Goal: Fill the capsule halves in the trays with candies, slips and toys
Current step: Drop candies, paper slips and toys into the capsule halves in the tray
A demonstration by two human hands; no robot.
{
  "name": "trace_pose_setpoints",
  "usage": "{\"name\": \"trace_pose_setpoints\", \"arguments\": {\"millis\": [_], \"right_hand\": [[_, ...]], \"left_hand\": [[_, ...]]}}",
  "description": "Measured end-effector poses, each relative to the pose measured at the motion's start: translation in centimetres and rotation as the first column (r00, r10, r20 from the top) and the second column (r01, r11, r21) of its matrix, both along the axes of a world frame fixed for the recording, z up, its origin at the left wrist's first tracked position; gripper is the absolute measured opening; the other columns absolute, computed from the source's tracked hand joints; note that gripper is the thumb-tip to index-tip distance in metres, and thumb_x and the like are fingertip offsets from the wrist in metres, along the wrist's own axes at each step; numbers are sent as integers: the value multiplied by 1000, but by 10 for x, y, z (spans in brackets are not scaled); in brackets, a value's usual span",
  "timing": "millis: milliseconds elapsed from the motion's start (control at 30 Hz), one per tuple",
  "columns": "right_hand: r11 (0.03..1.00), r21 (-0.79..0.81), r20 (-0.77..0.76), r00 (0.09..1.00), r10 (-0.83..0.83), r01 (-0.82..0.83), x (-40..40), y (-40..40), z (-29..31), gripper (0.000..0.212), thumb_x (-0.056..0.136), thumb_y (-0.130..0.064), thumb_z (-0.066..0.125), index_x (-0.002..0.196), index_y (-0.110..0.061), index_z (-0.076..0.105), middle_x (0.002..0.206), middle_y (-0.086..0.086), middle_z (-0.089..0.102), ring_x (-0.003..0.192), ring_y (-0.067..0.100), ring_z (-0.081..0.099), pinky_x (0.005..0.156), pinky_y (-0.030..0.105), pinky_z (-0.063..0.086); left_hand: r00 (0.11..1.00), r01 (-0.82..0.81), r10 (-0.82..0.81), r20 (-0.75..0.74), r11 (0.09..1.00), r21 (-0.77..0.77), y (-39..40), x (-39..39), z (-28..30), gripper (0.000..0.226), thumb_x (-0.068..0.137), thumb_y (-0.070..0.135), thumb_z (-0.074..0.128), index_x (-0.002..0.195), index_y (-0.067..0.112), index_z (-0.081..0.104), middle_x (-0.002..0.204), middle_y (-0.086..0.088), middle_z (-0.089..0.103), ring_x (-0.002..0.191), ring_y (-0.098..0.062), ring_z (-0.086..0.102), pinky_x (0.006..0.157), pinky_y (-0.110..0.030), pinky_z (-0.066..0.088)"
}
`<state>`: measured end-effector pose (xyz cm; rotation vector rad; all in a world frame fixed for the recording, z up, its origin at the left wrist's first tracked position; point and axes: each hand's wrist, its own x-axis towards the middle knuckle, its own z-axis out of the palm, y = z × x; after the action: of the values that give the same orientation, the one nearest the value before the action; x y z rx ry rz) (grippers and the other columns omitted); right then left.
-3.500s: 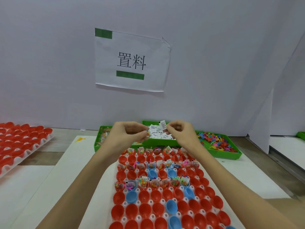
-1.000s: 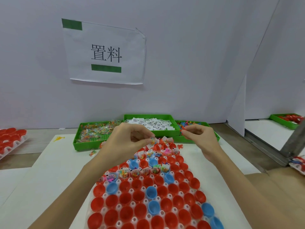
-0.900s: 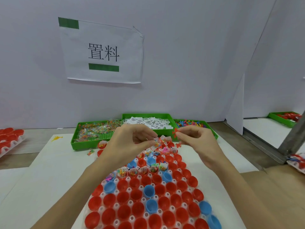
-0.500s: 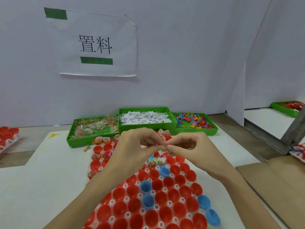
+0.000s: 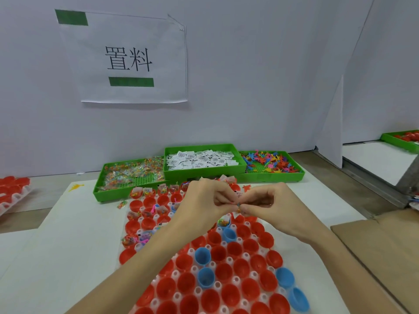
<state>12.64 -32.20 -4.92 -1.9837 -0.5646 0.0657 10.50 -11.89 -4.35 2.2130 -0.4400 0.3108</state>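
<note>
Both hands now together over tray's middle: left hand point(image 5: 204, 201) and right hand point(image 5: 269, 205), fingers pinched shut on small toys point(image 5: 238, 204). Far rows filled; near capsule halves point(image 5: 217, 254) empty.

White table point(image 5: 68, 245) under trays point(image 5: 226, 264), cardboard point(image 5: 385, 241).

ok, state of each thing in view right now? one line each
left hand: pinching small items
right hand: pinching the same small items
white capsule tray: far rows filled, near red and blue halves empty
green candy bin: partly full
green slip bin: stocked
green toy bin: partly full
</note>
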Motion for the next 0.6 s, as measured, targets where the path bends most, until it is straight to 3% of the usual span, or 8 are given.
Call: {"name": "trace_pose_setpoints", "arguments": {"millis": [100,233,367,500,600], "right_hand": [[997,-62,-40,998,-39,36,5,-2,-7,15,85,-7,80,94,-19,82,86,-2,79,83,13,76,84,29,62],[996,-68,-77,995,-65,60,9,-7,-9,14,83,-13,82,91,-25,82,85,-4,79,81,12,75,74,21,59],[990,-121,-39,996,-78,73,10,-3,-15,14,81,-15,85,91,-23,82,83,-6,79,80,8,74,74,20,58],[979,-174,32,995,-99,103,9,4,-19,16,76,-8,86,85,-21,80,74,-8,77,72,-1,71,66,12,51],[965,-227,111,988,-109,132,8,9,-22,20,73,-6,86,76,-23,75,68,-9,73,65,-3,67,62,10,49]], "left_hand": [[997,54,-48,-60,992,110,-5,10,-1,12,82,10,86,93,12,81,83,1,79,76,-1,74,79,-18,60],[998,70,-67,-21,972,224,-12,16,-3,12,84,5,82,95,11,81,86,-1,78,74,-1,70,76,-9,55],[998,53,-55,-1,955,292,-14,16,-3,11,84,6,81,93,13,81,84,-1,77,79,-9,71,76,-16,55],[998,55,-59,2,936,348,-13,16,-5,10,85,8,79,94,13,80,89,0,77,83,-9,66,71,-8,46],[998,56,-59,-4,921,385,-15,16,-6,12,85,5,76,94,12,78,91,-1,78,88,-13,68,77,-17,48]]}}
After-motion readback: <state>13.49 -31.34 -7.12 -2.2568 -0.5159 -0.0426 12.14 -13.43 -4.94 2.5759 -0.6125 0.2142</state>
